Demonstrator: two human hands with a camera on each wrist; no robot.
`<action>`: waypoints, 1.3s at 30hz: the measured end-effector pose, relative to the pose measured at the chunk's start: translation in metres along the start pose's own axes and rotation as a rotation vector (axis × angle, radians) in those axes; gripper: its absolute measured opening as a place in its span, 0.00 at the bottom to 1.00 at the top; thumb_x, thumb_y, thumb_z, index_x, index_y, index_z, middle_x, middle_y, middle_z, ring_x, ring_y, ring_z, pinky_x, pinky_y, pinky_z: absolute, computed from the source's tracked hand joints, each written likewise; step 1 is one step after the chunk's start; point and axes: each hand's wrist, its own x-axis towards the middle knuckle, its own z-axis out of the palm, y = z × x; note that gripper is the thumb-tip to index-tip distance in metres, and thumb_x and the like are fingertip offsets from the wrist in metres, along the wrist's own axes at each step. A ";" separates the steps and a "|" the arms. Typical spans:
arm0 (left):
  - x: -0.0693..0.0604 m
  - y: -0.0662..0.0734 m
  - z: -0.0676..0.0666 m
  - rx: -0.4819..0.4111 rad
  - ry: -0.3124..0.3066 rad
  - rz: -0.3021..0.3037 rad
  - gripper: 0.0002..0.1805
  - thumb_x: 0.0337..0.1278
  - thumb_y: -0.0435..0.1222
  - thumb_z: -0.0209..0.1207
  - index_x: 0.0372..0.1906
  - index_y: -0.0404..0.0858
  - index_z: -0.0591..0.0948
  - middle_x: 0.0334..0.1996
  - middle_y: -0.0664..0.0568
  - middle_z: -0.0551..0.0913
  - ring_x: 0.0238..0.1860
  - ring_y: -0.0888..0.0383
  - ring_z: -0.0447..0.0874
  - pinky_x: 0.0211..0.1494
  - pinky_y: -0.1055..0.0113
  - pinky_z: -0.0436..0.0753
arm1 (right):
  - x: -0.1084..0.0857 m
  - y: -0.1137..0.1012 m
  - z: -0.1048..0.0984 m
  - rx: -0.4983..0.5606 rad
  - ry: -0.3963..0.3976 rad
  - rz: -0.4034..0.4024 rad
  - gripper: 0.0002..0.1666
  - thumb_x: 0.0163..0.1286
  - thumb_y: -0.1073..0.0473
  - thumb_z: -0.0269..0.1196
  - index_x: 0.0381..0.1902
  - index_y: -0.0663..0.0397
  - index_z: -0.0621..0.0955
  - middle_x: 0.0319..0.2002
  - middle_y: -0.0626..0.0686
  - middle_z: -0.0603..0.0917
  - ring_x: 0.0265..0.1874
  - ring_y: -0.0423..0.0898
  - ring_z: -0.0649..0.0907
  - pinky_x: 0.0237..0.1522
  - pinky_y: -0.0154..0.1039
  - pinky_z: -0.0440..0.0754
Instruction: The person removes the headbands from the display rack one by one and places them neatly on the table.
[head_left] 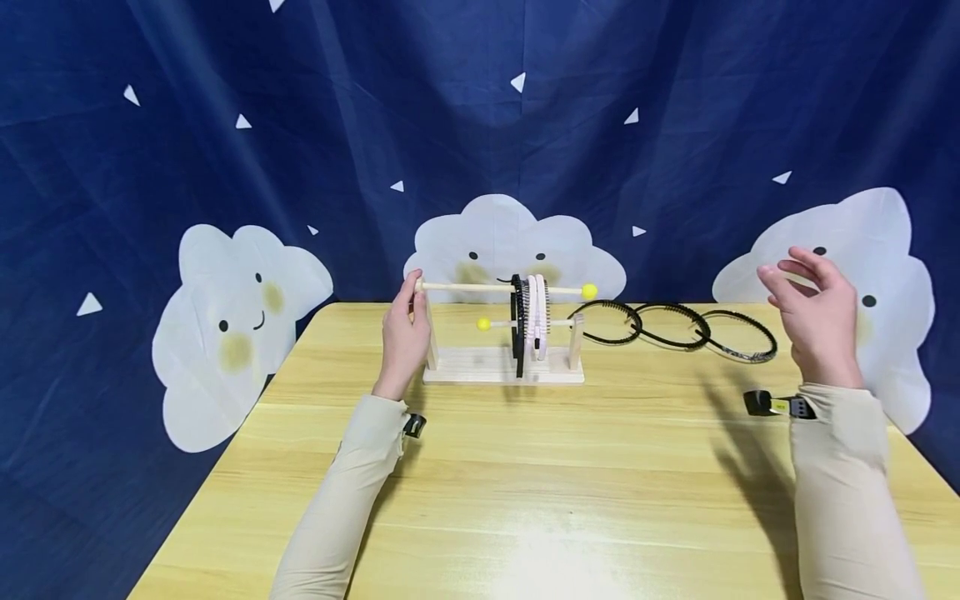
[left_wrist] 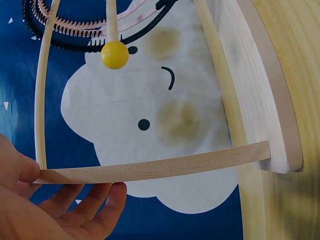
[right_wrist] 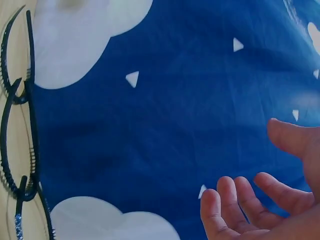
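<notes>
1. The left hand (head_left: 405, 337) pinched the top of the left post (left_wrist: 155, 169) of a wooden stand, thumb on one side and fingers along the other.
2. The right hand (head_left: 821, 312) was raised in the air, well apart from the left, its fingers spread and slightly bent.
3. The stand (head_left: 480, 362) stood upright just to the right of the left hand, its flat base on the table.
4. From beside the left thumb, the upper rod (head_left: 468, 287) ran toward the right hand's side and ended in a yellow ball (head_left: 589, 292).
5. Below it, the lower rod (head_left: 504, 323) reached from the right post (head_left: 576, 343) back toward the left hand, with another yellow ball (head_left: 483, 324) at its tip.
6. Between the hands, nearer the left, black hair bands (head_left: 517, 333) and pale pinkish ones (head_left: 537, 308) hung over the upper rod, the black ones closer to the left hand.
7. Three loose black hair bands (head_left: 678, 346) lay in an overlapping row between the stand and the right hand.
8. Below each hand was a pale sleeve (head_left: 843, 475).
9. The table (head_left: 450, 500) spread beneath both hands; beyond them hung a blue curtain (head_left: 450, 100) with white clouds (head_left: 517, 229).
</notes>
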 end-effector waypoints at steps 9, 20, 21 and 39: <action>0.000 0.001 -0.001 -0.005 -0.004 -0.010 0.24 0.83 0.40 0.44 0.76 0.48 0.69 0.69 0.46 0.76 0.67 0.50 0.75 0.69 0.52 0.75 | -0.018 -0.010 0.027 -0.248 -0.062 -0.141 0.32 0.67 0.58 0.71 0.69 0.46 0.77 0.48 0.38 0.80 0.45 0.31 0.81 0.39 0.18 0.78; 0.001 0.001 -0.001 -0.013 -0.001 -0.005 0.24 0.83 0.41 0.44 0.76 0.48 0.69 0.70 0.47 0.75 0.68 0.50 0.75 0.69 0.52 0.75 | -0.046 -0.007 0.064 -0.429 -0.242 -0.275 0.32 0.70 0.50 0.69 0.70 0.45 0.75 0.51 0.41 0.82 0.49 0.30 0.80 0.49 0.19 0.74; 0.001 0.001 -0.001 -0.012 0.001 -0.004 0.24 0.83 0.41 0.44 0.76 0.48 0.69 0.71 0.47 0.75 0.68 0.50 0.75 0.69 0.52 0.75 | -0.049 -0.006 0.068 -0.439 -0.259 -0.286 0.32 0.70 0.50 0.69 0.70 0.45 0.75 0.52 0.44 0.83 0.49 0.30 0.80 0.49 0.19 0.74; 0.000 0.003 -0.001 -0.017 -0.003 -0.004 0.24 0.83 0.41 0.44 0.76 0.47 0.69 0.71 0.47 0.74 0.69 0.51 0.73 0.69 0.52 0.74 | -0.092 0.029 0.140 -0.556 -0.523 -0.422 0.32 0.71 0.53 0.69 0.69 0.55 0.75 0.52 0.57 0.86 0.47 0.51 0.87 0.48 0.44 0.85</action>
